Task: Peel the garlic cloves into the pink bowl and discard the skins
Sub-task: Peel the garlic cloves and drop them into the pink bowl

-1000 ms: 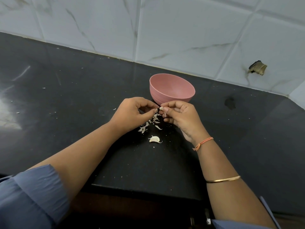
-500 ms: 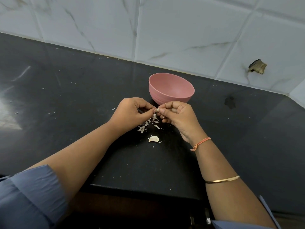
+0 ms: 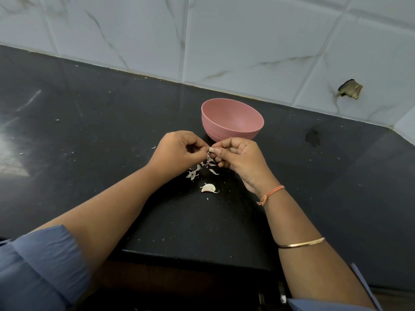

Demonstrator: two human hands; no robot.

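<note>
A pink bowl [image 3: 232, 118] stands on the black counter [image 3: 112, 122], just beyond my hands. My left hand [image 3: 177, 151] and my right hand [image 3: 239, 158] meet in front of it, both pinching one small garlic clove [image 3: 211, 149] between thumb and fingertips. Only a sliver of that clove shows. Under the hands lies a small heap of pale garlic skins [image 3: 199, 169]. One whole garlic clove [image 3: 208, 188] with its skin on lies on the counter nearer to me. The bowl's visible inside looks bare.
A white marble-tiled wall [image 3: 224, 41] rises right behind the bowl, with a broken hole [image 3: 350, 89] at the right. The counter's front edge [image 3: 190, 254] runs below my forearms. A dark stain [image 3: 312, 137] marks the counter right of the bowl. Tiny skin flecks dot the left side.
My two hands have closed together slightly on the clove; the pinch point sits a little lower and left. The bowl, the skins and the loose clove have not moved.
</note>
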